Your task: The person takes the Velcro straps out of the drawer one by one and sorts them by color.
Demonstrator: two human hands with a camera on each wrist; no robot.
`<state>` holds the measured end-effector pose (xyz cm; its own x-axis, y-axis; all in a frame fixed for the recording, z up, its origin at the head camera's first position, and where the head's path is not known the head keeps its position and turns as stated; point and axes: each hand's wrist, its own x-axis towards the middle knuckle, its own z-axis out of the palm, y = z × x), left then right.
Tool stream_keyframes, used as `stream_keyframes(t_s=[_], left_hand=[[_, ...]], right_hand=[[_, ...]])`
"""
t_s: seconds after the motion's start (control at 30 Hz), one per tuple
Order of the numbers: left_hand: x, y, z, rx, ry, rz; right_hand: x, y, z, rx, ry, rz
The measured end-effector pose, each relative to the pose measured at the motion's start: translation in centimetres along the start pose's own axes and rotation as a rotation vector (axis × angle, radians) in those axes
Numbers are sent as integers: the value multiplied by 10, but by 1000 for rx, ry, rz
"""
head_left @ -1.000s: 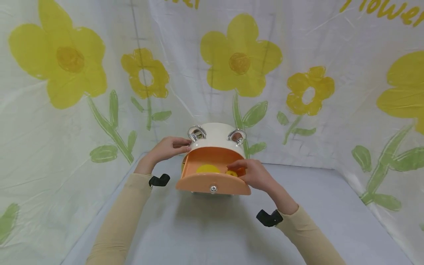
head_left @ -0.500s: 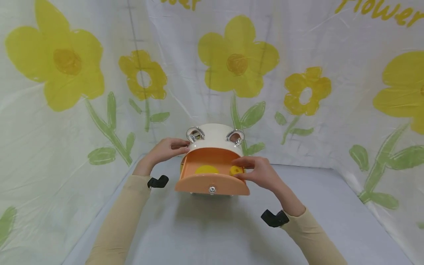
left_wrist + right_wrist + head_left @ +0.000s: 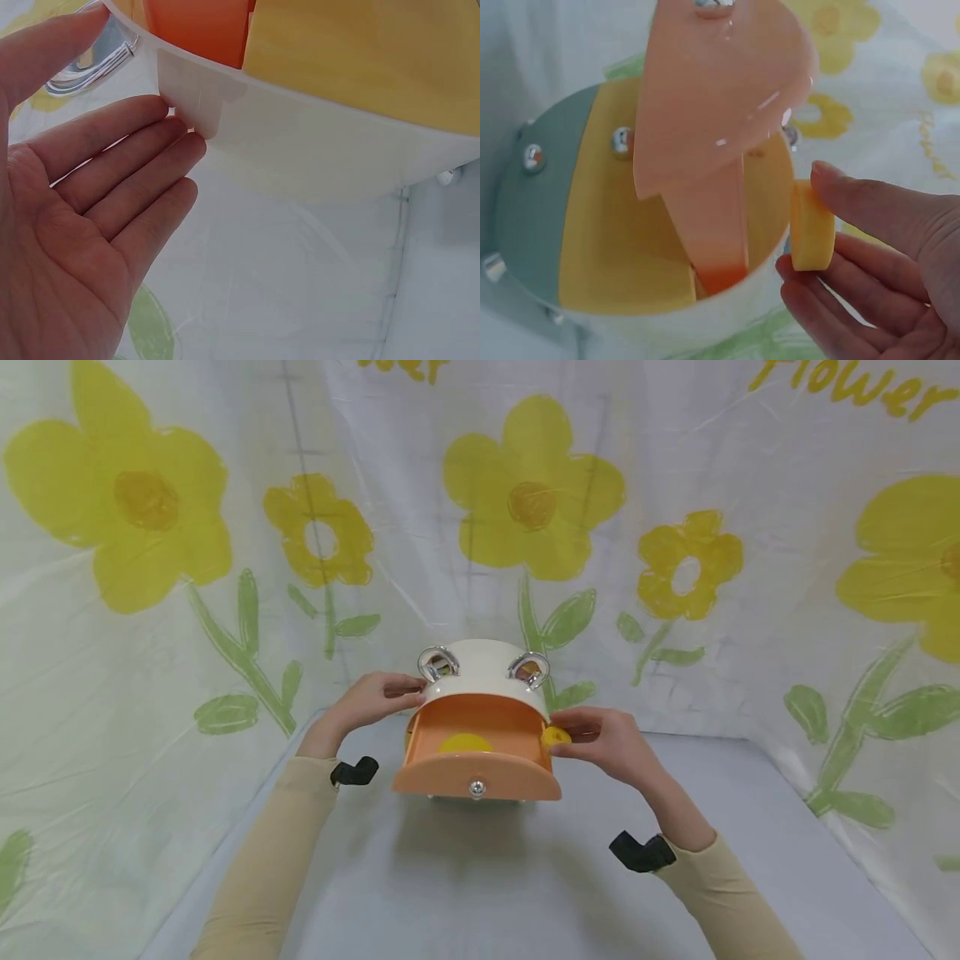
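A small white rounded cabinet (image 3: pixel 486 668) with two silver ring-like handles on top has its orange upper drawer (image 3: pixel 438 774) pulled out. My left hand (image 3: pixel 371 700) rests against the cabinet's left side, its fingers straight; in the left wrist view the fingertips meet the white wall (image 3: pixel 300 142) and the thumb reaches its front rim. Just outside the drawer's right side, my right hand (image 3: pixel 611 745) pinches a small, thick yellow round piece (image 3: pixel 812 232) between thumb and fingers. Inside the drawer lies a flat yellow round thing (image 3: pixel 466 743), partly hidden by the drawer front.
Below the orange drawer, the right wrist view shows a yellow drawer front (image 3: pixel 607 247) and a grey-green one (image 3: pixel 536 202), both with silver knobs. The cabinet stands on a pale table (image 3: pixel 465 893) before a flower-printed curtain (image 3: pixel 420 568).
My right hand has lifted the yellow round piece out of the drawer and carried it right, past the drawer's side. The left hand has stayed at the cabinet's left side.
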<state>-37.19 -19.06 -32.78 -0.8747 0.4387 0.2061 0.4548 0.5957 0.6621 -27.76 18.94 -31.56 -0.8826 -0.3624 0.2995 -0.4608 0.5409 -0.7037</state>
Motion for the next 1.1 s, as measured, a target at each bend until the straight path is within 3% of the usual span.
stream_keyframes(t_s=[0.5,1.1], left_hand=[[-6,1,-2,6,-1,-18],[-11,2,-6,-1,0,-15]], right_hand=[[-9,32,-16,-33,29,89],[-25,86,-27,-52,20,214]])
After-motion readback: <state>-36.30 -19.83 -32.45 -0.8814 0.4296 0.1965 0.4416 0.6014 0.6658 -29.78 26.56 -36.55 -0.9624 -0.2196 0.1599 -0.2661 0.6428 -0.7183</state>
